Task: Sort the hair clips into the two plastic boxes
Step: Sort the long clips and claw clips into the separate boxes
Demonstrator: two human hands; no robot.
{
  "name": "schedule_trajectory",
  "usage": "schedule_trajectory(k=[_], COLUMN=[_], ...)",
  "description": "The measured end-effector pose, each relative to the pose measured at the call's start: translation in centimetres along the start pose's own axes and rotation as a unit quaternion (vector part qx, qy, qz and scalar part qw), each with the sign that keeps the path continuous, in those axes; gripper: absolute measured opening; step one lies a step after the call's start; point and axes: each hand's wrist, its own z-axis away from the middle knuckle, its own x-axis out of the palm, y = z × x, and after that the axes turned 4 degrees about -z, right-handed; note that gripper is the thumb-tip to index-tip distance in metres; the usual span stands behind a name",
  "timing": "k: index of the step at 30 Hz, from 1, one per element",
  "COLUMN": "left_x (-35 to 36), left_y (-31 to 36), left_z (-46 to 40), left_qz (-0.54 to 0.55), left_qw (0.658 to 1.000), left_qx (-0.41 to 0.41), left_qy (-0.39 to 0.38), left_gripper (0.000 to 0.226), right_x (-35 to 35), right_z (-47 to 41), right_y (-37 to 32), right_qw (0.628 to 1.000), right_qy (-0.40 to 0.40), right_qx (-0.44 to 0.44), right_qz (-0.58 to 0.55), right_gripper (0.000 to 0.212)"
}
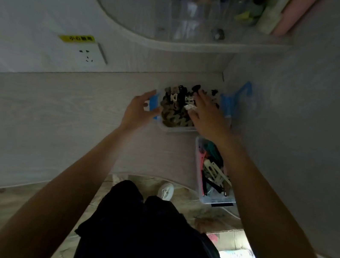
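A clear plastic box (pixel 171 128) with blue latches sits at the back right of the desk, heaped with dark and olive claw clips (pixel 175 116). My left hand (pixel 139 109) grips its left side at the blue latch (pixel 154 101). My right hand (pixel 208 115) rests over the pile with fingers spread; a small white clip (pixel 189 107) lies at its fingertips, though whether it is held is unclear. A second clear box (pixel 199 172) lies nearer, at the desk's right edge, and holds flat snap clips (pixel 215 174) in white, pink, teal and black.
The light wood desk (pixel 52 127) runs to a wall with a power socket (pixel 90 55). A curved shelf (pixel 149 33) with a clear organiser hangs above. A grey panel (pixel 310 130) closes the right side. Below are my dark trousers, a white shoe and floor clutter.
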Motion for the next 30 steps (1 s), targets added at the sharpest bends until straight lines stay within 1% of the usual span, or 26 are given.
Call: schedule_trajectory(k=[4, 6, 7, 8, 9, 10, 11, 12, 13, 14, 16, 18, 20, 22, 23, 24, 26, 28, 30], left_x=[0.2, 0.0, 0.0, -0.2, -0.3, -0.4, -0.5, -0.5, -0.5, -0.4, -0.6, -0.7, -0.9, -0.9, -0.8, -0.7, -0.1, 0.9, 1.6], left_y=[0.0, 0.5, 0.6, 0.9, 1.0, 1.2, 1.2, 1.3, 1.3, 1.4, 1.4, 1.1, 0.7, 0.7, 0.9, 1.2, 2.1, 2.7, 2.6], left_z=[0.3, 0.5, 0.9, 1.2, 1.5, 1.6, 1.7, 1.8, 1.7, 1.7, 1.5, 1.3, 1.2, 1.2, 1.2, 1.2, 1.2, 1.4, 1.3], left_qz=[-0.033, -0.062, -0.086, -0.117, -0.149, -0.172, -0.182, -0.180, -0.171, -0.163, -0.162, -0.167, -0.174, -0.219, -0.255, -0.286, -0.330, -0.368, -0.408], left_qw=[0.999, 0.998, 0.996, 0.991, 0.985, 0.979, 0.975, 0.975, 0.977, 0.980, 0.981, 0.981, 0.979, 0.961, 0.942, 0.920, 0.879, 0.851, 0.834], left_qx=[-0.005, 0.002, 0.012, 0.031, 0.056, 0.082, 0.101, 0.108, 0.104, 0.098, 0.093, 0.094, 0.105, 0.158, 0.205, 0.257, 0.343, 0.371, 0.359], left_qy=[0.009, 0.022, 0.035, 0.051, 0.066, 0.077, 0.079, 0.074, 0.066, 0.059, 0.049, 0.037, 0.036, 0.063, 0.076, 0.079, 0.030, -0.050, -0.098], left_gripper=[0.058, 0.058, 0.060, 0.061, 0.061, 0.059, 0.056, 0.053, 0.051, 0.050, 0.050, 0.051, 0.052, 0.051, 0.049, 0.046, 0.040, 0.041, 0.046], right_x=[-0.2, -0.6, -0.6, -0.7, -0.8, -1.0, -1.1, -1.3, -1.3, -1.3, -1.3, -1.7, -2.5, -2.9, -2.9, -2.7, -2.2, -2.0, -1.9], right_z=[0.2, 0.2, 0.3, 0.5, 0.8, 1.1, 1.2, 1.2, 0.8, 0.3, -0.6, -0.8, -0.5, -0.1, 0.0, 0.0, -0.2, -0.5, -1.1], right_y=[1.2, 1.1, 0.9, 0.7, 0.5, 0.2, -0.1, -0.3, -0.6, -0.7, -0.9, -0.8, -0.5, -0.1, 0.0, 0.1, 0.4, 0.9, 1.4], right_qw=[0.988, 0.987, 0.990, 0.995, 0.997, 0.993, 0.984, 0.977, 0.976, 0.979, 0.983, 0.973, 0.949, 0.938, 0.943, 0.954, 0.971, 0.970, 0.958], right_qy=[0.000, -0.016, -0.016, 0.004, 0.050, 0.113, 0.171, 0.206, 0.213, 0.198, 0.177, 0.219, 0.275, 0.280, 0.267, 0.253, 0.235, 0.232, 0.250], right_qx=[-0.010, -0.003, -0.004, -0.007, -0.012, -0.019, -0.028, -0.040, -0.049, -0.058, -0.050, -0.016, 0.031, 0.068, 0.075, 0.068, 0.029, 0.010, 0.020], right_qz=[0.156, 0.160, 0.139, 0.104, 0.054, 0.001, -0.030, -0.030, -0.012, 0.000, -0.017, -0.071, -0.153, -0.194, -0.182, -0.145, -0.019, 0.072, 0.137], right_gripper=[0.059, 0.063, 0.064, 0.064, 0.061, 0.055, 0.049, 0.045, 0.043, 0.040, 0.027, 0.022, 0.023, 0.025, 0.026, 0.025, 0.021, 0.021, 0.021])
